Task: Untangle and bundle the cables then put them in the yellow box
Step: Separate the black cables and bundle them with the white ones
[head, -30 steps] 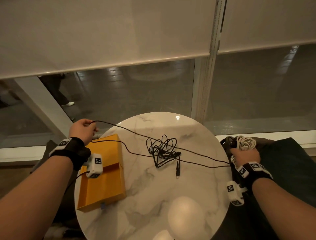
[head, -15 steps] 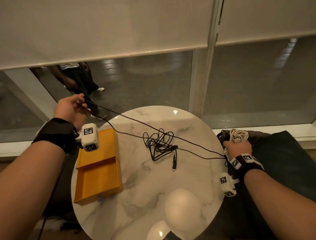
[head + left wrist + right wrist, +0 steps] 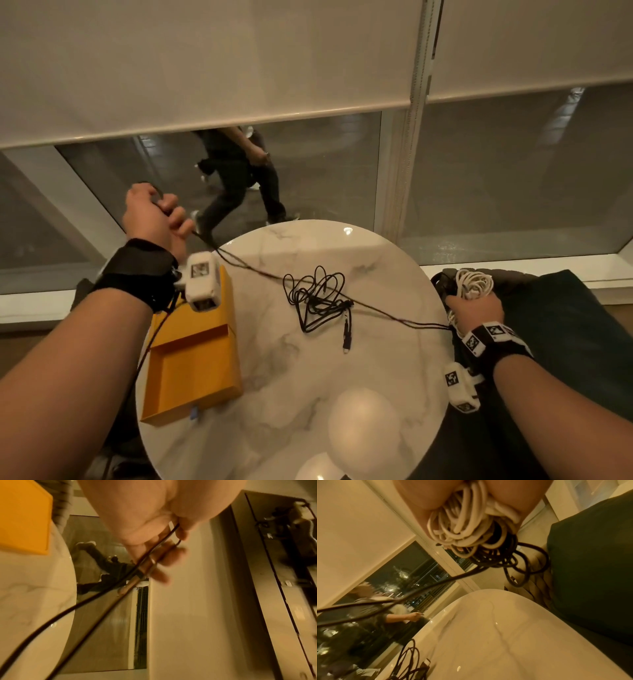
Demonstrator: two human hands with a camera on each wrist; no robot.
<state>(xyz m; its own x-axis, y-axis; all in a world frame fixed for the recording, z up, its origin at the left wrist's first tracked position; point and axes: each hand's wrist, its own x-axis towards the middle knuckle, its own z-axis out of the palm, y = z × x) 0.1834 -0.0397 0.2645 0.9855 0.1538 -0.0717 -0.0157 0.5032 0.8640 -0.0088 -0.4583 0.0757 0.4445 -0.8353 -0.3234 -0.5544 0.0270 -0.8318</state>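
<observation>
left hand (image 3: 154, 216) raised, black cable (image 3: 376, 308) taut.

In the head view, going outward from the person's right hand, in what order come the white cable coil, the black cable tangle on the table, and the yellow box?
From the right hand:
1. White cable coil: gripped in that hand, off the table's right edge.
2. Black cable tangle: at the middle of the marble table.
3. Yellow box: at the table's far left edge, under the left wrist.
</observation>
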